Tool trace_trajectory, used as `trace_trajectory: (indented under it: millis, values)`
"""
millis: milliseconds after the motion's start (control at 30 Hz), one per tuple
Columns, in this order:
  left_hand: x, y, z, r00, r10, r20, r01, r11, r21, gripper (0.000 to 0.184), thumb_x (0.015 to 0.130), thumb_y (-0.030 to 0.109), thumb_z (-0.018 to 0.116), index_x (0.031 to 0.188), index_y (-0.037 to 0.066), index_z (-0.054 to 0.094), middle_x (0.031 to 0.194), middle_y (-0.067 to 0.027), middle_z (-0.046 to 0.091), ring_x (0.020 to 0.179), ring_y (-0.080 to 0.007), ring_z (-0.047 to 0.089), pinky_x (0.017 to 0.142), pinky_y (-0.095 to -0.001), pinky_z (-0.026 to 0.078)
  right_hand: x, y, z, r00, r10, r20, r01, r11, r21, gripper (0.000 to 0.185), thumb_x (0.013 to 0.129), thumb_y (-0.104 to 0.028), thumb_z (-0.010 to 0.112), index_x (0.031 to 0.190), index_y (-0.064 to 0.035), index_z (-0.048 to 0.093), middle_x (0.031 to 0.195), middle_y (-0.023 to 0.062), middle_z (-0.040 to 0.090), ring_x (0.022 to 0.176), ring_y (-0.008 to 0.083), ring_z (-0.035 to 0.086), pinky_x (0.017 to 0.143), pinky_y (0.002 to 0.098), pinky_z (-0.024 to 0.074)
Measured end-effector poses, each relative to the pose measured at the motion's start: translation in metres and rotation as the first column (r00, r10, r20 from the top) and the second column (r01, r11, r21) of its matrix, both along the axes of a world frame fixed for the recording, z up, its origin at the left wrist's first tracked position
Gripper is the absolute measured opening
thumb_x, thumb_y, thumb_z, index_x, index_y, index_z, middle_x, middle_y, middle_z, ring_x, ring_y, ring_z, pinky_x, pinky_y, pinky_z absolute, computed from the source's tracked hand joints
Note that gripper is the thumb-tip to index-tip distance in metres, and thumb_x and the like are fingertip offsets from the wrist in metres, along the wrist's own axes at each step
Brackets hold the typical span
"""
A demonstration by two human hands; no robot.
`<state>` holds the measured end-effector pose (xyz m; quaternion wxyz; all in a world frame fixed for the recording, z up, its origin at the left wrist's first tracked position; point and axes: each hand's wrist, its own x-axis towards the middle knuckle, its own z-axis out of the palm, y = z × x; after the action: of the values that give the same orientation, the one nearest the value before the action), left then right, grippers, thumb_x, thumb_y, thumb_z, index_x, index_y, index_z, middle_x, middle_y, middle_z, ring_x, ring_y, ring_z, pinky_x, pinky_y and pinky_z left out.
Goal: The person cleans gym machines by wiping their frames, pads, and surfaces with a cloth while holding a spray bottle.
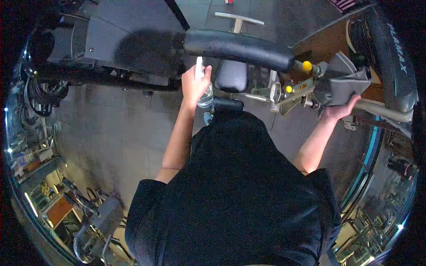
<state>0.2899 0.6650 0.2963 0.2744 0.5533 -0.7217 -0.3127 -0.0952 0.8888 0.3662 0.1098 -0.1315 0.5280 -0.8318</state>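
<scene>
While both forearms are stretching forward from the short dark sleeves, the left hand (193, 91) is holding a spray bottle (205, 100) upright in front of the body. The left grip is closing around the bottle's neck just under its white trigger head (199, 68), with the wrist lying nearly in line with the forearm. The bottle is standing out beside a small black pad (231, 75), below the left part of a long padded roller (239, 44).

Well apart, the right arm is angling outward, and the right hand (336, 112) is holding a folded grey cloth (344, 91) near the machine's yellow knobs (307, 66). One digit is pointing up along the cloth's lower edge; the other fingers are mostly hiding behind it, so how tightly that grip is closing cannot be told.
</scene>
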Motion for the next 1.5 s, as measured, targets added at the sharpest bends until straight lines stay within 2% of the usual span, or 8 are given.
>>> trace_trajectory:
  millis: [100,133,167,267,667,900,1233,1500]
  values:
    - [0.023,0.000,-0.023,0.999,0.001,0.032,0.000,1.000,-0.029,0.032,0.091,0.033,0.076,0.086,0.001,0.073,0.075,-0.0192,0.071,0.073,-0.0381,0.072,0.066,-0.0426,0.054,-0.063,-0.019,-0.109,0.948,0.301,0.105,-0.319,0.887,0.335,0.070,0.103,-0.051,0.057,0.153,-0.0037,0.042,0.145,0.0176,0.052,0.131,0.0311,0.053,0.110,0.0470,0.0444]
    - [0.032,0.004,-0.027,1.000,0.023,0.019,-0.023,1.000,0.004,0.033,0.090,0.034,0.076,0.088,0.002,0.073,0.075,-0.0187,0.071,0.071,-0.0372,0.071,0.065,-0.0426,0.054,-0.032,-0.041,-0.091,0.723,0.681,-0.120,-0.267,0.435,0.860,0.064,0.101,-0.041,0.066,0.147,0.0008,0.049,0.148,0.0193,0.053,0.139,0.0315,0.049,0.116,0.0449,0.0385]
    - [0.042,0.008,-0.035,0.999,0.033,0.018,-0.033,0.999,0.004,0.033,0.090,0.034,0.076,0.088,0.002,0.073,0.075,-0.0187,0.071,0.071,-0.0372,0.071,0.065,-0.0426,0.054,0.044,-0.081,-0.035,0.402,0.730,-0.554,0.012,0.600,0.800,0.070,0.098,-0.041,0.068,0.149,0.0023,0.046,0.153,0.0232,0.048,0.143,0.0373,0.045,0.119,0.0464,0.0342]
    - [0.076,0.032,-0.044,0.988,0.141,-0.063,-0.130,0.980,0.150,0.034,0.089,0.035,0.077,0.091,0.002,0.073,0.074,-0.0167,0.071,0.069,-0.0333,0.071,0.065,-0.0408,0.053,0.083,-0.137,-0.072,-0.176,0.857,-0.484,0.391,0.513,0.765,0.102,0.093,-0.071,0.055,0.159,0.0021,0.029,0.161,0.0288,0.035,0.150,0.0482,0.031,0.122,0.0596,0.0243]
    - [0.174,0.114,-0.054,0.791,0.608,-0.063,-0.524,0.728,0.443,0.028,0.090,0.027,0.080,0.088,0.001,0.073,0.076,-0.0082,0.074,0.064,-0.0135,0.067,0.063,-0.0325,0.052,0.234,-0.337,-0.086,-0.379,0.821,-0.428,0.206,0.525,0.826,0.113,0.082,-0.071,0.069,0.150,0.0114,0.034,0.142,0.0330,0.049,0.129,0.0464,0.054,0.107,0.0521,0.0457]
    - [0.162,0.101,-0.061,0.866,0.490,-0.100,-0.430,0.831,0.352,0.027,0.094,0.024,0.077,0.091,-0.003,0.074,0.081,-0.0074,0.076,0.067,-0.0140,0.070,0.063,-0.0296,0.053,0.247,-0.344,-0.101,-0.281,0.775,-0.566,0.155,0.619,0.770,0.117,0.076,-0.074,0.073,0.149,0.0099,0.037,0.143,0.0277,0.052,0.128,0.0430,0.055,0.104,0.0494,0.0470]
    - [0.124,0.059,-0.053,0.951,0.295,-0.094,-0.239,0.894,0.379,0.032,0.090,0.033,0.078,0.090,0.002,0.075,0.077,-0.0070,0.074,0.071,-0.0165,0.069,0.069,-0.0336,0.054,0.038,-0.150,-0.073,-0.029,0.869,-0.494,0.325,0.476,0.817,0.120,0.073,-0.082,0.068,0.148,0.0080,0.041,0.147,0.0262,0.050,0.137,0.0432,0.047,0.119,0.0497,0.0344]
    - [0.133,0.066,-0.060,0.933,0.344,-0.105,-0.276,0.872,0.405,0.030,0.091,0.031,0.077,0.090,0.001,0.076,0.077,-0.0072,0.075,0.069,-0.0140,0.068,0.067,-0.0326,0.053,0.115,-0.229,-0.089,-0.194,0.859,-0.474,0.292,0.512,0.808,0.114,0.078,-0.074,0.071,0.143,0.0146,0.041,0.141,0.0305,0.052,0.131,0.0426,0.052,0.114,0.0497,0.0399]
